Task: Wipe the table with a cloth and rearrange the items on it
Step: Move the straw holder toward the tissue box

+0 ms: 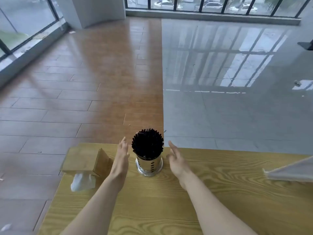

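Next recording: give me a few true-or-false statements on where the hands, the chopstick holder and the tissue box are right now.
1. Both hands are open, one on each side of the chopstick holder. True: left hand, right hand.
2. The right hand grips a cloth. False: it is empty.
3. The tissue box stands left of the holder. True.
4. The holder lies on its side. False: it stands upright on the table.
5. The holder is empty. False: it is full of dark chopsticks.

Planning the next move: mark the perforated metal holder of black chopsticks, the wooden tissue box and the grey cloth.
Perforated metal holder of black chopsticks [149, 164]: head view, steel wall.
Wooden tissue box [79, 158]: head view, top face.
Grey cloth [294, 172]: head view, folded middle.
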Motion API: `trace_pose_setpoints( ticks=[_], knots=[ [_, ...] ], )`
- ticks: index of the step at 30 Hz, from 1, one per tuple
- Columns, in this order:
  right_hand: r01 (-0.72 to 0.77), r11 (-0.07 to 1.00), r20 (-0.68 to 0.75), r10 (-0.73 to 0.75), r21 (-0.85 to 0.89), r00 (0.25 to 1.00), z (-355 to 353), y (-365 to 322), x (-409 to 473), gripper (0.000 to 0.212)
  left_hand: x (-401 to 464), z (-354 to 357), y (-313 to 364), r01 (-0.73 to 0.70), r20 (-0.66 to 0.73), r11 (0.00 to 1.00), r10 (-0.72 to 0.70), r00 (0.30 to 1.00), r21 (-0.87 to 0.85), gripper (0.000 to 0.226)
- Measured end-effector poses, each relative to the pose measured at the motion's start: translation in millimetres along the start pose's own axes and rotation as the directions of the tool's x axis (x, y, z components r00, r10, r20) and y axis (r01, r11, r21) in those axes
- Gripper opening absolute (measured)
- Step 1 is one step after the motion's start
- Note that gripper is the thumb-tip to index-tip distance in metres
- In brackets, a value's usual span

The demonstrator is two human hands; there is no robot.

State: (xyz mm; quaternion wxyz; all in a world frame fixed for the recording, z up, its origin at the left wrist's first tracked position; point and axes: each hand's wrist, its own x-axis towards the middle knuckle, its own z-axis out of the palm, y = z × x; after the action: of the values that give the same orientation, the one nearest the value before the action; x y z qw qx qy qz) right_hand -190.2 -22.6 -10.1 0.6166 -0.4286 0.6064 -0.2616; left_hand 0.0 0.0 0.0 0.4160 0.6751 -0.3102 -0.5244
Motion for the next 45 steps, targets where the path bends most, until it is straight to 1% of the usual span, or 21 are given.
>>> trace_pose_setpoints(
  ticks=[2,4,6,10,13,17,20,23,26,30,32,38,42,45],
  knots=[
    [0.007,1.000,0.031,-0.008,0.030,0.999,3,0,5,0.061,3,5,-4,0.036,-0.019,0.999,-0.036,0.999,-0.028,0.056],
    [0.047,0.998,0.070,-0.051,0.052,0.996,5,2,7,0.065,1,10,-7,0.074,-0.009,0.995,-0.075,0.997,-0.071,0.052],
    [0.096,0.995,0.087,-0.098,0.031,0.991,8,5,8,0.063,-2,13,-8,0.109,0.012,0.991,-0.108,0.994,-0.083,0.048],
    [0.151,0.987,0.091,-0.156,0.056,0.984,9,8,3,0.057,-7,13,-6,0.080,0.061,0.993,-0.075,0.995,-0.090,0.041],
    [0.148,0.986,0.094,-0.155,0.072,0.984,11,10,-8,0.056,-17,7,-8,0.061,0.061,0.993,-0.055,0.997,-0.102,0.040],
    [0.161,0.985,0.088,-0.167,0.064,0.982,24,13,-28,0.057,-38,-12,-15,0.061,0.040,0.991,-0.056,0.998,-0.123,0.032],
    [0.133,0.987,0.088,-0.141,0.091,0.986,43,17,-47,0.060,-59,-33,-20,0.059,0.029,0.990,-0.055,0.998,-0.125,0.031],
    [0.150,0.988,0.106,-0.152,0.033,0.983,70,27,-65,0.062,-82,-61,-31,0.064,0.015,0.991,-0.062,0.998,-0.118,0.032],
    [0.143,0.990,0.140,-0.141,0.000,0.980,100,34,-81,0.065,-103,-96,-43,0.078,-0.009,0.990,-0.080,0.997,-0.115,0.037],
    [0.140,0.989,0.191,-0.128,-0.054,0.973,145,42,-97,0.070,-125,-143,-62,0.083,-0.070,0.987,-0.094,0.993,-0.141,0.030],
    [0.143,0.987,0.220,-0.123,-0.075,0.968,169,47,-104,0.069,-132,-165,-71,0.085,-0.103,0.984,-0.102,0.989,-0.158,0.032],
    [0.132,0.984,0.255,-0.098,-0.121,0.962,230,57,-113,0.070,-141,-222,-93,0.075,-0.186,0.979,-0.111,0.976,-0.190,0.032],
    [0.129,0.984,0.273,-0.092,-0.121,0.957,258,57,-116,0.067,-137,-250,-105,0.080,-0.197,0.978,-0.119,0.973,-0.194,0.035],
    [0.132,0.981,0.258,-0.092,-0.142,0.962,271,61,-116,0.067,-131,-262,-114,0.096,-0.181,0.977,-0.131,0.975,-0.191,0.036]
  ],
)
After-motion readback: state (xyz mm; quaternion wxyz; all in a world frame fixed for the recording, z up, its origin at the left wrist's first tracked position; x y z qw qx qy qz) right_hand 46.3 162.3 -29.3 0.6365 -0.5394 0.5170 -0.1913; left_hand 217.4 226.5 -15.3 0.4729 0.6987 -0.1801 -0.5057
